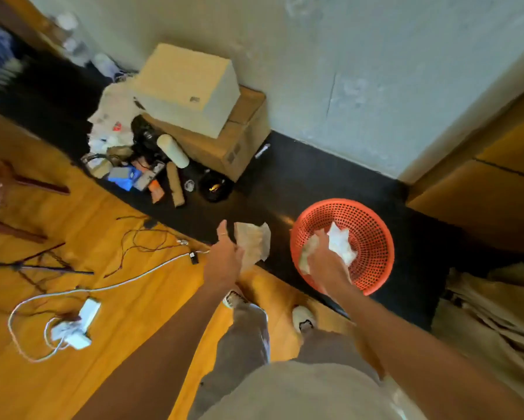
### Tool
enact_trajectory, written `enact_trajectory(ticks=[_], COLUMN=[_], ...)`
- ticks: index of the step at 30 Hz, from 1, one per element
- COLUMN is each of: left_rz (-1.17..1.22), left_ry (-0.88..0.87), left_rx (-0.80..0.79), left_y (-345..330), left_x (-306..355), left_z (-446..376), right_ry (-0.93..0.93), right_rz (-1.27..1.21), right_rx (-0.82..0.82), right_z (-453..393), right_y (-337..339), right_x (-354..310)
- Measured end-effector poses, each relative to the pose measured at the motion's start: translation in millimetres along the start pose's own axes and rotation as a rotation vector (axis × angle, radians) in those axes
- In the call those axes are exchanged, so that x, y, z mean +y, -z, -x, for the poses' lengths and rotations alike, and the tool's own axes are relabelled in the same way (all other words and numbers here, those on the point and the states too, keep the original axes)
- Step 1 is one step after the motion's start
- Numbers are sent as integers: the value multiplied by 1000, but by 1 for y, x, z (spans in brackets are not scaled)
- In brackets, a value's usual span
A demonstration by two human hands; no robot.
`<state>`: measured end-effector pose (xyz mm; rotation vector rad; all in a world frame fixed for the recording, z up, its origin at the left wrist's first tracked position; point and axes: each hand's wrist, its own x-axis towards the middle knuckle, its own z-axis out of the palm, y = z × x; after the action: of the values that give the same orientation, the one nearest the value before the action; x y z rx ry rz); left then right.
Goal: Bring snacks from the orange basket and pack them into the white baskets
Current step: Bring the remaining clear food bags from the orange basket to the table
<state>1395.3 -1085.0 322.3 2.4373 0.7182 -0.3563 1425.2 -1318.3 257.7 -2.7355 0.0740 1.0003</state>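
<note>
Orange basket [372,237]: round, perforated, standing on the dark floor strip [285,183] near the wall [345,71], with a wooden cabinet [481,183] close on its right and bare dark floor on its left. Contents: pale snack packets [341,244], crumpled, count unclear. Right hand [326,256]: reaches down into the basket, fingers curled around packets, one white packet showing past the knuckles and another at the thumb side; the fingers themselves are blurred. Left hand [224,256]: raised over the edge where the dark strip meets the yellow wooden floor [118,313], thumb up, gripping a translucent packet [253,241] that stands above the palm. Both forearms extend from the lower frame edge; two shoes [303,318] stand at the floor's edge. Left of the basket, well apart: stacked cardboard boxes [212,116] against the wall, with a heap of small clutter [133,165] beside them. Cables and a white power strip [79,325] lie on the wooden floor at left. White baskets: out of view. Motion blur softens all edges.
</note>
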Motion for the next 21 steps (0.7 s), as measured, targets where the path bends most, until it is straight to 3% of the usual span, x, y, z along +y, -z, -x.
enact_trajectory(ticks=[2, 3, 4, 5, 6, 10, 14, 21], left_rz=[91, 133, 203, 301, 409, 737, 839, 892], left_ry=[102, 143, 195, 259, 330, 553, 705, 917], left_rx=[105, 162, 228, 301, 374, 587, 802, 881], left_y=[25, 37, 50, 62, 72, 101, 110, 80], left_x=[-42, -63, -83, -103, -125, -219, -321, -470], left_z=[37, 57, 77, 97, 119, 205, 306, 499], right_ry=[78, 161, 254, 155, 297, 525, 626, 845], right_rz=[259, 326, 13, -454, -465, -354, -268, -26], right_rx=[206, 198, 80, -47, -76, -275, -421, -486], right_z=[20, 25, 38, 59, 68, 122, 188, 321], right_y=[0, 5, 0, 0, 0, -27, -89, -236], right_x=[-22, -34, -49, -79, -101, -170, -244, -368])
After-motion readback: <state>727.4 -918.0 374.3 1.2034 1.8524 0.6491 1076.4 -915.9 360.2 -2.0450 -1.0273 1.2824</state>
